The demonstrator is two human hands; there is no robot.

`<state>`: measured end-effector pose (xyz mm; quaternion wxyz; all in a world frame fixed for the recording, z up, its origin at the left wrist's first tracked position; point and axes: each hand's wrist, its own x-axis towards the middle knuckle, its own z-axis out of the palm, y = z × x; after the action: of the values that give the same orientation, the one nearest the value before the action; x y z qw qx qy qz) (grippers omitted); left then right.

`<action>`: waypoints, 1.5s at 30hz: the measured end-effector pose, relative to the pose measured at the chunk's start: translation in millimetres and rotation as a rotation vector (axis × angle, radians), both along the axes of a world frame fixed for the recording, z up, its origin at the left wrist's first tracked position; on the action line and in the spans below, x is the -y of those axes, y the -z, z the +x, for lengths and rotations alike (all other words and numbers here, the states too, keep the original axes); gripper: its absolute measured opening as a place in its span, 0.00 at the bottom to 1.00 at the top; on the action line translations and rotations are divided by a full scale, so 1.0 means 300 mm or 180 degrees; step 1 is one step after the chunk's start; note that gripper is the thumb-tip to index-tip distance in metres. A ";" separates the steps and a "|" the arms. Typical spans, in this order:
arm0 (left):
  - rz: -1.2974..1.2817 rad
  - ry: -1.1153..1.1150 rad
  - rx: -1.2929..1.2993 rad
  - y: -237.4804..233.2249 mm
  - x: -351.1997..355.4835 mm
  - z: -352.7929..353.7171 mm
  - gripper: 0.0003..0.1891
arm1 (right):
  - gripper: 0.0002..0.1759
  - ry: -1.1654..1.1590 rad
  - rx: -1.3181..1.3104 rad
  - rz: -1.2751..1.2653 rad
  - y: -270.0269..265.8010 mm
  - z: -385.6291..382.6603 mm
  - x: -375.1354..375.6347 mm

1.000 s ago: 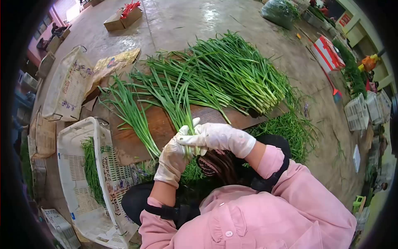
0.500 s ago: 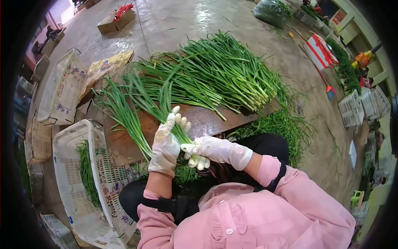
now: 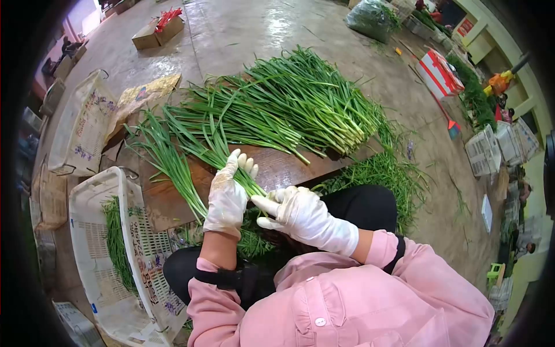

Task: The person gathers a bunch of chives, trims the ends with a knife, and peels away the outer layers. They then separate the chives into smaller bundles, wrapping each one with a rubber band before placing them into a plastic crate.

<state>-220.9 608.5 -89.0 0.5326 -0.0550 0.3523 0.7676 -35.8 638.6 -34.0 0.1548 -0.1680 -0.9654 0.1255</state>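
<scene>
My left hand [image 3: 226, 199], in a white glove, is closed around a bunch of garlic chives [image 3: 217, 147], long green leaves with paler stems. The leaves run up and left over the board; the stem ends point toward my right hand [image 3: 306, 214], also gloved. Its fingers are bent at those lower ends and pinch them; the tips of the stems are partly hidden. Left of my left hand lies a smaller bunch of chives [image 3: 173, 168]. Beyond both hands a large pile of chives [image 3: 312, 104] covers much of the brown board [image 3: 269, 165].
A white plastic crate [image 3: 124, 231] with some greens stands at my left, another crate [image 3: 84, 130] behind it. Loose trimmings [image 3: 387, 185] lie by my right knee. Farther off are a cardboard box [image 3: 157, 34], a red-and-white box [image 3: 439, 74] and a broom [image 3: 452, 124].
My right hand has shifted slightly right and turned, its fingers now bent over the stem ends. My left hand keeps its hold. The whole view has shifted a little.
</scene>
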 end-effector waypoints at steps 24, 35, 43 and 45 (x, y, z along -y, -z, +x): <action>-0.0029 0.0196 -0.0130 0.000 0.019 0.014 0.22 | 0.25 0.0296 0.0167 -0.1210 -0.058 0.114 -0.015; 0.0000 0.0104 0.0045 0.003 -0.007 0.040 0.21 | 0.19 0.0554 0.0041 0.0129 0.085 0.033 0.018; 0.0114 0.0150 0.0038 0.001 -0.001 0.014 0.24 | 0.12 0.0156 0.1591 -0.1271 0.001 0.207 0.026; 0.0246 0.0291 0.0115 -0.005 0.010 0.013 0.25 | 0.12 0.0265 0.2174 -0.0926 -0.039 0.225 -0.023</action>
<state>-217.0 605.5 -87.4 0.5750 -0.0321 0.3150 0.7544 31.7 645.6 -22.4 -0.1968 -0.2596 -0.9258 0.1916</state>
